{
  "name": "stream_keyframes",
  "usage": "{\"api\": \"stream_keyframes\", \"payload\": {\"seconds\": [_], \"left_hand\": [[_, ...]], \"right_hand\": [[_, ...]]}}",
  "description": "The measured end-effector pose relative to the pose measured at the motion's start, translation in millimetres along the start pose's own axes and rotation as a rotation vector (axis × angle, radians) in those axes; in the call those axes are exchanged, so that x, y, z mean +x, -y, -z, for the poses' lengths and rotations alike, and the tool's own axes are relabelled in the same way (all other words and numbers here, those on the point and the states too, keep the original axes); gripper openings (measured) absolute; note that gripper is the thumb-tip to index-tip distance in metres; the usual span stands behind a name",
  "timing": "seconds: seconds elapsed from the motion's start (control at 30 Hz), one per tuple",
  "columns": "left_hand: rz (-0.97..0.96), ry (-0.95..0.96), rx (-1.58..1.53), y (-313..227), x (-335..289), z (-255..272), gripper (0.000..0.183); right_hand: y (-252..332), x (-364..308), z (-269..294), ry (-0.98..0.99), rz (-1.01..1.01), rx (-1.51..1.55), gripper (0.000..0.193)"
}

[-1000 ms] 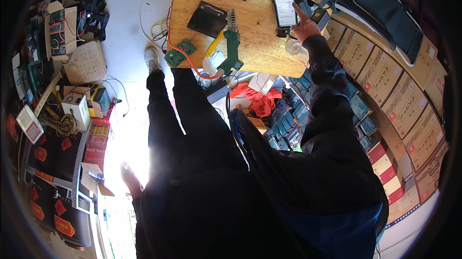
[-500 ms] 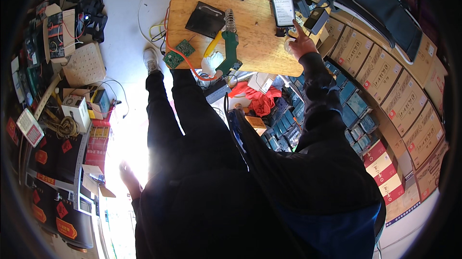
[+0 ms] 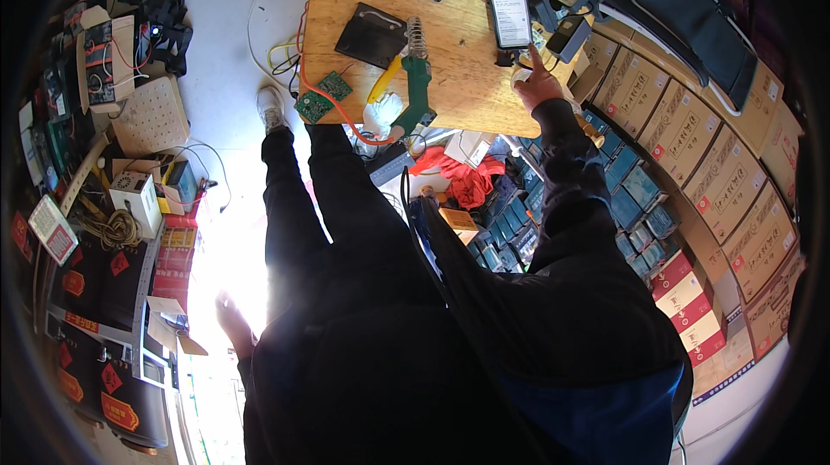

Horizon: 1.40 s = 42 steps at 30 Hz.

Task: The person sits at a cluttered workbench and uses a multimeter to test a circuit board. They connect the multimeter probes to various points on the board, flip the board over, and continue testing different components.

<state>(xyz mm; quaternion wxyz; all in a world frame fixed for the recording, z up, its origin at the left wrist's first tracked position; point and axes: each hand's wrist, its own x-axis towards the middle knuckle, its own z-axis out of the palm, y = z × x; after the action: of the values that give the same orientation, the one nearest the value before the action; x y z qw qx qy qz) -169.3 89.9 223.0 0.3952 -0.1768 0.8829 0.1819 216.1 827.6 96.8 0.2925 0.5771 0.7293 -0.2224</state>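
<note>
Reaching up over the wooden desk [image 3: 467, 93], the right hand [image 3: 538, 85] is seen with one finger stretched out to the bottom edge of a phone [image 3: 508, 9]. The other fingers are curled in loosely, and nothing is held in them. The phone is standing near the far right of the desk with its screen lit. Down by the person's side, the left hand [image 3: 232, 322] is held open, with the fingers spread and nothing in them. It is partly washed out by bright light on the floor. A green soldering stand [image 3: 417, 89], a black flat case [image 3: 371, 35] and a small green circuit board [image 3: 314, 105] are laid on the desk. Rows of cardboard boxes [image 3: 692, 154] are stacked at the right. Whether they are full cannot be told.
</note>
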Motion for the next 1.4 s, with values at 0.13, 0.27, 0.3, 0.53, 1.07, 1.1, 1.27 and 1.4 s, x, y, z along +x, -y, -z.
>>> {"api": "stream_keyframes", "payload": {"seconds": [0.13, 0.27, 0.3, 0.53, 1.07, 1.1, 1.27, 1.4], "left_hand": [[-0.029, 0.008, -0.002, 5, 0, 1, 0.052], [-0.026, 0.010, -0.014, 6, -1, 1, 0.051], [-0.015, 0.003, -0.013, 6, 0, 1, 0.051], [0.018, -0.007, -0.007, 6, 2, 0, 0.051], [0.005, -0.002, 0.028, 6, 5, 2, 0.052], [0.004, -0.001, 0.027, 8, 5, 2, 0.052], [-0.117, -0.036, 0.120, 11, 2, -1, 0.039], [-0.081, -0.003, 0.056, -14, -4, -6, 0.046]], "right_hand": [[1, 2, 1, 0.028, -0.008, -0.005, 0.102], [3, 5, -1, 0.039, -0.009, -0.027, 0.101], [4, 6, -1, 0.030, -0.002, -0.029, 0.101], [7, 0, 3, 0.018, 0.005, -0.026, 0.098], [21, -3, 7, 0.013, 0.086, 0.083, 0.091], [20, -5, 6, 0.019, 0.088, 0.091, 0.091], [20, -12, -5, 0.030, 0.104, 0.025, 0.088], [19, -19, -16, 0.042, 0.070, 0.069, 0.072]]}}
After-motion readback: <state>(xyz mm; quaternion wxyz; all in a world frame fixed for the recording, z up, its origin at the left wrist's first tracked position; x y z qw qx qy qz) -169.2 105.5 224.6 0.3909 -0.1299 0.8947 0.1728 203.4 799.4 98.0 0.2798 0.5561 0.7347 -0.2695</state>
